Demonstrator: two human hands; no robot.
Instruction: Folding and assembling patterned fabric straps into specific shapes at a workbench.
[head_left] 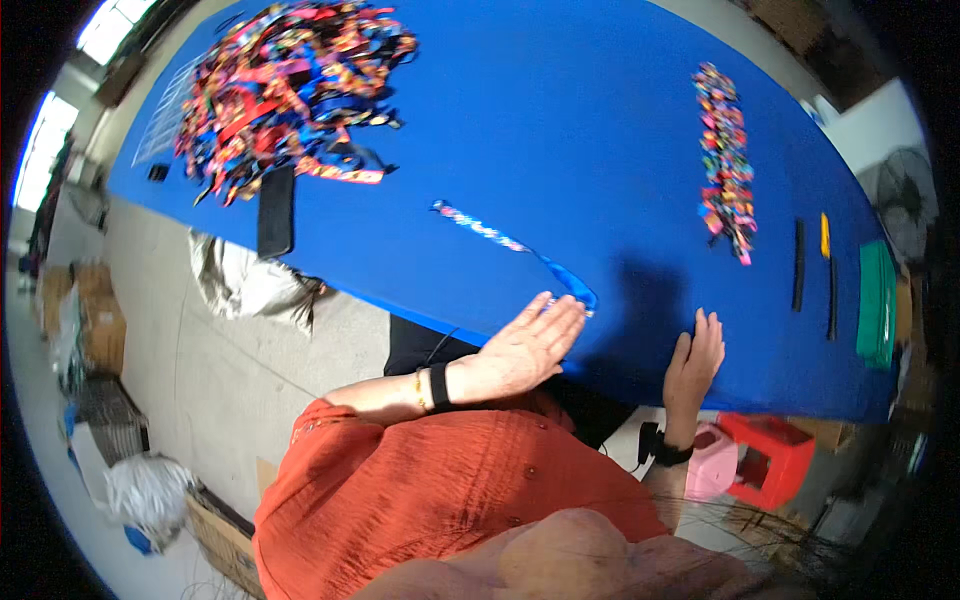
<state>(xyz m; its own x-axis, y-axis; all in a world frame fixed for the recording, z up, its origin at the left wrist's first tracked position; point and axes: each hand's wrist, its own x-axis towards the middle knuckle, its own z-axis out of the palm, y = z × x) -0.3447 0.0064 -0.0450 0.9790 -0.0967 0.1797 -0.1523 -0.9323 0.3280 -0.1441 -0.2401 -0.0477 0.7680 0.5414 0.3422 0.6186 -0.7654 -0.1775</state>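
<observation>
A blue table stretches away in front of me. Across its far left part sprawls a heap of colourful straps. On the floor near the right end stand a red stool and, just beside it to the left, a pink stool. On the right of the table, a long row of colourful bundles runs from far to near. A green case sits at the right edge.

One patterned blue strap lies alone in the middle, slanting from the far left toward my left hand. I hold that hand flat, fingers straight and close together, over the strap's near end; I cannot tell whether they touch it. My right hand is at the table's near side, fingers together and thumb apart, nothing visible in it.

A flat black object lies at the left near edge, by the heap. Smaller still are two thin black strips left of the green case, and a yellow piece at the far end of one.
</observation>
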